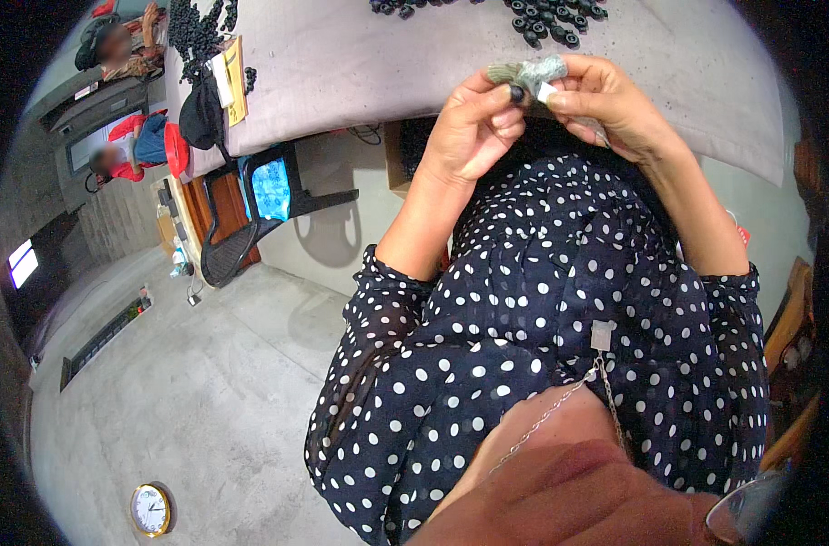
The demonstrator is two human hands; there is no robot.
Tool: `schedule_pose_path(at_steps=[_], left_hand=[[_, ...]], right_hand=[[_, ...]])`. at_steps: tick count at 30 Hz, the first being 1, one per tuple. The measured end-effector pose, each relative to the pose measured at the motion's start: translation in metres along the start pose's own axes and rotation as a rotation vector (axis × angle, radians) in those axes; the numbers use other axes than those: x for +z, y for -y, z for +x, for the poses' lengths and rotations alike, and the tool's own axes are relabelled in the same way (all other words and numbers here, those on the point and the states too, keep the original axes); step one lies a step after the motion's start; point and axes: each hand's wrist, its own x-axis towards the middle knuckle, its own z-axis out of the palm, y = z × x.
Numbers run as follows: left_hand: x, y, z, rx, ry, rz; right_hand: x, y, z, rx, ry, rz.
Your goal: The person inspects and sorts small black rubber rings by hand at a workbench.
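Both my hands meet over the near edge of a cloth-covered table (pixel 360 55). In my left hand (pixel 473 132) the thumb and fingers are closed on a small round black part (pixel 516 94). My right hand (pixel 610 100) pinches a small white piece (pixel 545 92), whose kind I cannot make out. A crumpled grey-green cloth (pixel 528 71) lies between the fingertips of both hands, touching each. Beyond them sits a cluster of similar round black parts (pixel 551 20) on the tabletop.
Another heap of small black pieces (pixel 194 41) lies at the table's left end, near a yellow board (pixel 237 82) and a black bag (pixel 201 116). A black chair (pixel 228 250) with a blue pad stands left. Two people (pixel 137 150) sit farther off. A round clock (pixel 150 510) shows lower left.
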Motion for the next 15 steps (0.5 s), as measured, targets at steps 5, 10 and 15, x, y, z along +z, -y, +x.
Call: schedule_pose_path(at_steps=[5, 10, 15], left_hand=[[0.012, -0.014, 0.008, -0.011, -0.201, 0.000], [-0.001, -0.036, 0.040, 0.142, -0.191, 0.576], [0.015, -0.040, 0.070, 0.562, -0.312, 1.403]], right_hand=[[0.002, 0.012, 0.000, -0.126, -0.168, 0.086], [-0.007, 0.006, 0.001, -0.212, -0.214, 0.072], [-0.007, 0.008, 0.001, -0.230, -0.297, 0.085]])
